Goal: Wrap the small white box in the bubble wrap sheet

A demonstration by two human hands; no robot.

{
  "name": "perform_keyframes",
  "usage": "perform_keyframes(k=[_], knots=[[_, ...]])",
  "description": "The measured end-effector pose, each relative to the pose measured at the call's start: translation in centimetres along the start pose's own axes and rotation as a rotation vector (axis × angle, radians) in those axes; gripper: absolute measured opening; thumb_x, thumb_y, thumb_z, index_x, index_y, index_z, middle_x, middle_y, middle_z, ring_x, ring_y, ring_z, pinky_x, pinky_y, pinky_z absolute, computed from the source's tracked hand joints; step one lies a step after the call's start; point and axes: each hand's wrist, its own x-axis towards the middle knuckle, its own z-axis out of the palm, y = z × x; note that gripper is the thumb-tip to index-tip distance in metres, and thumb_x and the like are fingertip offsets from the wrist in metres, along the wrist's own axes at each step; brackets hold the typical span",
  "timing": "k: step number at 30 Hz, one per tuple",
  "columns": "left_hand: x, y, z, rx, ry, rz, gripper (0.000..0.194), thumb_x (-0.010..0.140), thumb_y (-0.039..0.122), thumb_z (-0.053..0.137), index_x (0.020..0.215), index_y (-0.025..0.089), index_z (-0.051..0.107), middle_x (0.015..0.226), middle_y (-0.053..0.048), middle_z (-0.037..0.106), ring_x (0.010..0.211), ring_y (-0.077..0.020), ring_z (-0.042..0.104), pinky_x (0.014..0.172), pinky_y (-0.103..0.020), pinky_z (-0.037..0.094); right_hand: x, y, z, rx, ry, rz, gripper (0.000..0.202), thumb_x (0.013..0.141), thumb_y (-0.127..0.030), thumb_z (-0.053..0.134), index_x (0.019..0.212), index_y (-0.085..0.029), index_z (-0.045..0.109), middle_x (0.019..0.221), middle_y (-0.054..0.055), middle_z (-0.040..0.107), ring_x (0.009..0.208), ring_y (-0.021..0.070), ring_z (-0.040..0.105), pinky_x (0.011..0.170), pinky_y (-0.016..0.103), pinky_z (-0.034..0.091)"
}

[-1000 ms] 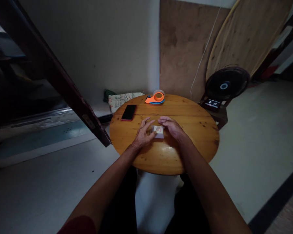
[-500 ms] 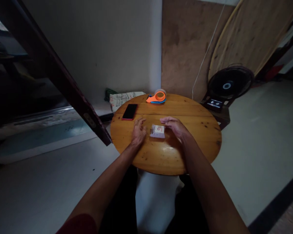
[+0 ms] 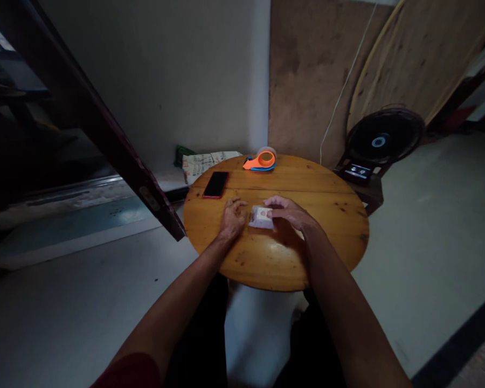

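Note:
A small whitish packet (image 3: pixel 260 217) in clear wrapping lies on the round wooden table (image 3: pixel 275 269), between my two hands. My left hand (image 3: pixel 233 217) rests on the wood just left of it, fingers loosely curved and apart, holding nothing. From the right, my right hand (image 3: pixel 286 210) reaches over the packet's right edge. Its thumb overlaps the packet and its fingers extend past the far right corner, apart from the thumb. Whether the thumb presses on the packet is hard to tell.
An orange and blue tape dispenser (image 3: pixel 262 160) sits at the table's far edge. A black phone with red edges (image 3: pixel 215 185) lies at the far left. Printed paper (image 3: pixel 202 166) is behind the table, and a dark round fan (image 3: pixel 378 141) stands at the right.
My right hand has moved left, so its thumb now overlaps the packet. My left hand's fingers have shifted slightly toward the packet. The packet has stayed in about the same place.

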Motion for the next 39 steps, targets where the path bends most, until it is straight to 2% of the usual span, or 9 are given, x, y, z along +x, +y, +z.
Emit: perform_keyframes(k=[3, 6, 11, 16, 22, 25, 31, 36, 39], knots=[[0.0, 0.4, -0.1, -0.038, -0.031, 0.045, 0.025, 0.067, 0.006, 0.059, 0.085, 0.018, 0.070, 0.112, -0.009, 0.061, 0.112, -0.0242, 0.058, 0.105, -0.042, 0.043, 0.2, 0.1, 0.0, -0.032, 0.042, -0.015, 0.034, 0.055, -0.021, 0.076, 0.087, -0.023, 0.066, 0.091, -0.002, 0.067, 0.085, 0.0158, 0.060, 0.081, 0.029, 0.045], [-0.1, 0.6, -0.2, -0.082, -0.046, 0.074, 0.022, 0.067, 0.009, 0.061, 0.085, 0.017, 0.071, 0.112, -0.011, 0.062, 0.110, -0.0251, 0.058, 0.103, -0.042, 0.045, 0.4, 0.3, 0.0, -0.024, 0.145, -0.076, 0.034, 0.056, -0.023, 0.075, 0.088, -0.023, 0.066, 0.092, -0.001, 0.066, 0.088, 0.0162, 0.059, 0.081, 0.028, 0.046], [-0.3, 1.0, -0.4, -0.114, -0.073, 0.107, 0.017, 0.072, 0.016, 0.063, 0.086, 0.016, 0.071, 0.112, -0.012, 0.061, 0.110, -0.0250, 0.059, 0.101, -0.042, 0.045, 0.8, 0.7, -0.1, 0.074, 0.254, -0.059, 0.039, 0.055, -0.029, 0.075, 0.092, -0.023, 0.062, 0.092, 0.000, 0.065, 0.079, 0.0151, 0.060, 0.069, 0.028, 0.048], [-0.6, 1.5, -0.5, -0.124, -0.108, 0.114, 0.014, 0.079, 0.026, 0.064, 0.086, 0.017, 0.072, 0.110, -0.011, 0.063, 0.109, -0.0239, 0.059, 0.099, -0.041, 0.046, 1.4, 1.5, -0.1, 0.006, 0.310, -0.082, 0.039, 0.059, -0.034, 0.074, 0.093, -0.021, 0.061, 0.083, -0.001, 0.066, 0.068, 0.0135, 0.058, 0.057, 0.025, 0.044], [-0.7, 1.9, -0.6, -0.023, -0.146, 0.153, 0.022, 0.081, 0.036, 0.066, 0.092, 0.017, 0.071, 0.107, -0.011, 0.064, 0.106, -0.0245, 0.060, 0.100, -0.044, 0.046, 3.0, 3.2, 0.5, -0.202, 0.443, -0.181, 0.027, 0.064, -0.040, 0.068, 0.082, -0.019, 0.065, 0.081, 0.002, 0.069, 0.077, 0.0173, 0.062, 0.074, 0.031, 0.049], [-0.8, 2.3, -0.7, 0.021, -0.190, 0.167, 0.029, 0.078, 0.038, 0.069, 0.097, 0.016, 0.069, 0.112, -0.013, 0.063, 0.109, -0.0269, 0.059, 0.100, -0.047, 0.045, 3.3, 3.4, 0.8, -0.253, 0.452, -0.167, 0.026, 0.066, -0.042, 0.066, 0.078, -0.019, 0.069, 0.079, 0.003, 0.070, 0.075, 0.0180, 0.062, 0.072, 0.032, 0.049], [-1.3, 2.9, -0.8, -0.007, -0.287, 0.260, 0.035, 0.072, 0.035, 0.073, 0.101, 0.017, 0.064, 0.130, -0.015, 0.053, 0.124, -0.0283, 0.051, 0.105, -0.046, 0.043, 2.5, 2.4, 1.2, -0.057, 0.419, -0.117, 0.023, 0.059, -0.038, 0.069, 0.072, -0.019, 0.069, 0.072, 0.000, 0.069, 0.067, 0.0154, 0.059, 0.067, 0.029, 0.047], [-1.4, 3.6, -1.0, -0.009, -0.320, 0.304, 0.033, 0.072, 0.035, 0.073, 0.098, 0.019, 0.061, 0.138, -0.013, 0.047, 0.132, -0.0287, 0.044, 0.111, -0.046, 0.036, 1.9, 1.1, 0.8, 0.096, 0.512, -0.198, 0.023, 0.058, -0.035, 0.069, 0.075, -0.019, 0.068, 0.073, -0.001, 0.067, 0.064, 0.0122, 0.054, 0.062, 0.026, 0.042], [-1.6, 3.9, -1.4, -0.068, -0.346, 0.321, 0.036, 0.072, 0.038, 0.073, 0.099, 0.019, 0.059, 0.138, -0.013, 0.047, 0.133, -0.0295, 0.043, 0.109, -0.045, 0.037, 1.7, 0.6, 0.5, 0.134, 0.557, -0.227, 0.027, 0.059, -0.037, 0.070, 0.080, -0.019, 0.069, 0.076, 0.000, 0.067, 0.063, 0.0118, 0.053, 0.058, 0.025, 0.041]])
